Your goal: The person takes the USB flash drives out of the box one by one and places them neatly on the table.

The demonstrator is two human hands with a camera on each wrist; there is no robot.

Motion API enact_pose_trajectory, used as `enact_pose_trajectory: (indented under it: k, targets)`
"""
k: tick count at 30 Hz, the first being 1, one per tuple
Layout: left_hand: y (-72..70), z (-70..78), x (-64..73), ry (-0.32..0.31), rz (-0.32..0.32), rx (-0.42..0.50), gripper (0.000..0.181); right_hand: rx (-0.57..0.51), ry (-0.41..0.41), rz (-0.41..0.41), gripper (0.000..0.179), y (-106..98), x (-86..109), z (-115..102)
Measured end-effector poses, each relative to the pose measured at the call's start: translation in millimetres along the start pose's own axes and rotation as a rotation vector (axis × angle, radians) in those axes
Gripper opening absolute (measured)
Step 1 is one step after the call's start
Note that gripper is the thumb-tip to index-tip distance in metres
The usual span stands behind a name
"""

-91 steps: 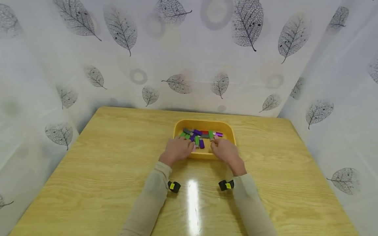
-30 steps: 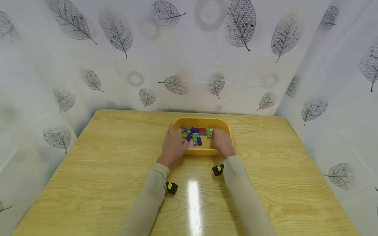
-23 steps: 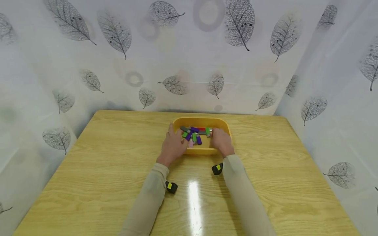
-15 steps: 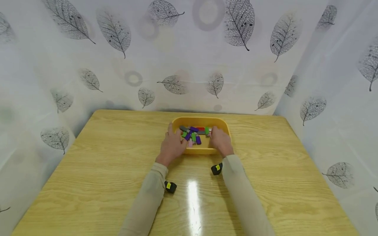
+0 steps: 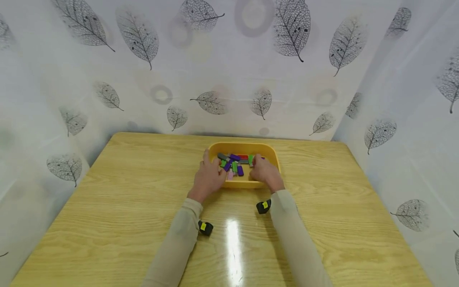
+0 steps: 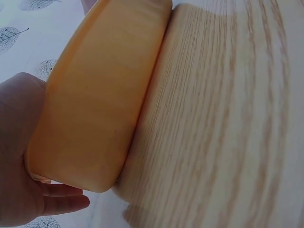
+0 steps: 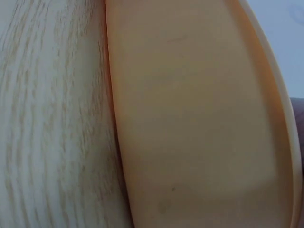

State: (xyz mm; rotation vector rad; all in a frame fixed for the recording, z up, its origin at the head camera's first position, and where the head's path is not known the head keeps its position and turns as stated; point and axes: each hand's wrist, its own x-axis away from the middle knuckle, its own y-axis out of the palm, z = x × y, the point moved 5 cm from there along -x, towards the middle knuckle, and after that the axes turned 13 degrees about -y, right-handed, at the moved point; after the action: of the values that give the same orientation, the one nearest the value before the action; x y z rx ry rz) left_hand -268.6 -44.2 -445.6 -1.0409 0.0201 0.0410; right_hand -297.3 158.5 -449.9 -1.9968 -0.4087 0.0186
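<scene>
A yellow plastic tray (image 5: 247,184) on the table holds several USB flash drives. My left hand (image 5: 208,177) grips its front left corner, thumb over the rim and fingers along the outside; the left wrist view shows two fingers (image 6: 66,202) beyond the tray's end. Inside the tray's right half, my right hand (image 5: 266,173) reaches down, fingertips right beside a green flash drive (image 5: 251,160); I cannot tell whether it holds one. Left of it lie purple (image 5: 240,170), green (image 5: 234,167) and pink (image 5: 230,175) drives. A purple end (image 5: 263,158) shows behind the right hand.
A red drive (image 5: 243,157) and grey ones (image 5: 222,156) lie toward the tray's back. The wooden table (image 5: 143,191) ends at a leaf-print curtain (image 5: 229,71) behind and at both sides. Black wrist cameras (image 5: 206,228) hang under the sleeves.
The left hand has shifted to the tray's corner, its fingers now spread over the left rim. The right hand went deeper into the tray, then slightly left toward the green drive.
</scene>
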Motion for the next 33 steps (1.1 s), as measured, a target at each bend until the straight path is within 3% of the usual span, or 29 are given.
enact_pose_trajectory:
  k: [10,16,22,28,33]
  targets:
    - [-1.1,0.4,0.1,0.000,0.001,0.009,0.024,0.004,-0.013,-0.018,0.041,-0.5,0.5,-1.6]
    - [-1.8,1.5,1.7,0.001,-0.002,0.013,0.023,-0.007,-0.026,-0.022,0.012,-0.6,-0.8,-2.0]
    - [-1.5,1.1,2.1,0.002,-0.002,0.012,0.023,-0.042,-0.036,-0.020,0.033,0.2,0.5,-3.3]
    - [-1.7,1.0,2.4,0.002,-0.015,0.016,0.026,-0.078,-0.025,-0.019,0.033,1.4,1.0,-2.1]
    - [-1.0,0.3,0.4,-0.014,-0.034,-0.001,0.027,-0.166,-0.001,0.031,0.031,1.6,1.7,0.2]
